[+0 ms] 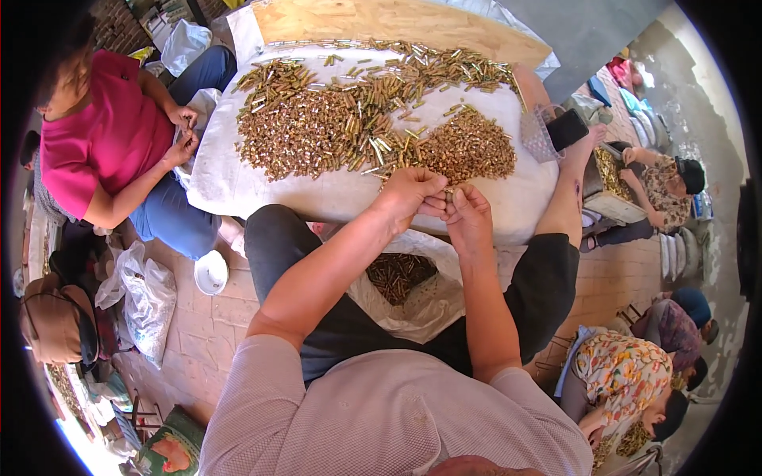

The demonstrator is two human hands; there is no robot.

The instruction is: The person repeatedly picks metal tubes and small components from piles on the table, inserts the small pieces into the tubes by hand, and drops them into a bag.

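My left hand (409, 197) and my right hand (470, 219) meet over the near edge of the white-covered table (317, 193). Their fingertips are pinched together on a small brass-coloured piece (449, 193), mostly hidden by the fingers. Just beyond them lies a pile of short copper-coloured pieces (468, 149). Farther left is a larger heap of similar small pieces (294, 135). Longer metal tubes (460, 70), gold and silver, lie strewn along the far side. Below my forearms, between my knees, an open white sack (440, 289) holds many dark, thin tubes (399, 278).
A wooden board (397, 24) edges the table's far side. At its right stand a clear basket (540, 131) and a black phone (567, 129). A co-worker in pink (99, 135) sits at left, near a white bowl (211, 273) and a plastic bag (151, 305). Other people work at right.
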